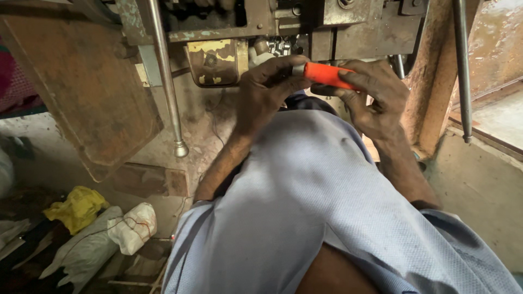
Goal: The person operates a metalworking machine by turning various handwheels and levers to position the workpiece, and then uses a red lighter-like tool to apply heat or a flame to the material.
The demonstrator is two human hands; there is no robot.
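Upper centre of frame: my right hand [376, 95] wraps orange handle [327, 75]; my left hand [267, 90] pinches its metal tip, steadying it against rusty machine [354, 22].

Orange-handled tool [327, 75], level — gripped against grimy machine [305, 24]

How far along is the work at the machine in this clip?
Done: nothing finished shows. In hand: the right hand grips an orange-handled tool, the left hand steadies its front end, aimed at small metal parts in the rusty machine. Left: cannot tell; the tool's tip is hidden behind the fingers.
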